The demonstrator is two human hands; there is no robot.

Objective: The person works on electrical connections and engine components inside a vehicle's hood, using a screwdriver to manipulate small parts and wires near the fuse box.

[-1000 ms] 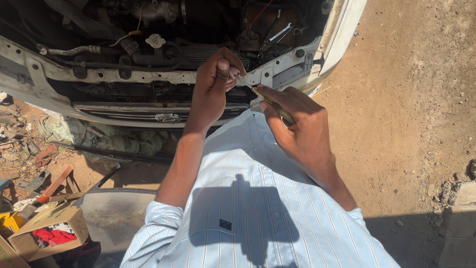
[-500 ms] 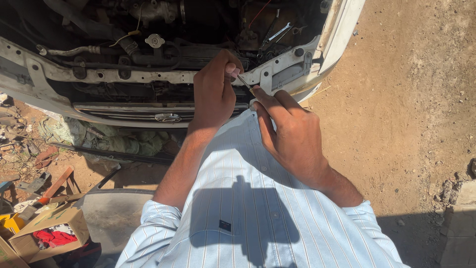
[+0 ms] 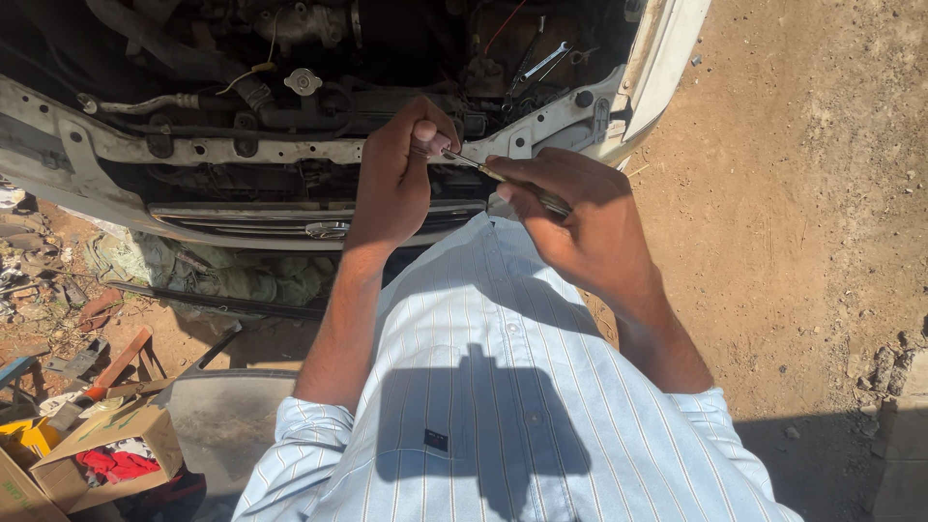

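Observation:
I stand over the open front of a white car [image 3: 667, 58] with its engine bay exposed. My left hand [image 3: 401, 179] is closed around a small part held at chest height, its fingertips pinching the part's top. My right hand [image 3: 580, 227] grips a slim metal tool [image 3: 483, 169] whose tip reaches into what the left hand holds. The small part itself is mostly hidden by the fingers. My striped light-blue shirt [image 3: 503, 387] fills the lower middle.
Wrenches [image 3: 536, 63] lie inside the engine bay at the upper right. A radiator cap [image 3: 304, 81] and hoses sit behind the front crossmember [image 3: 193, 150]. A cardboard box [image 3: 116, 449] with red rags, scrap and tools lies on the dirt at lower left. Bare dirt ground [image 3: 812, 193] spreads right.
My right hand has drawn in closer to the left one and turned slightly. The left hand stays in about the same place.

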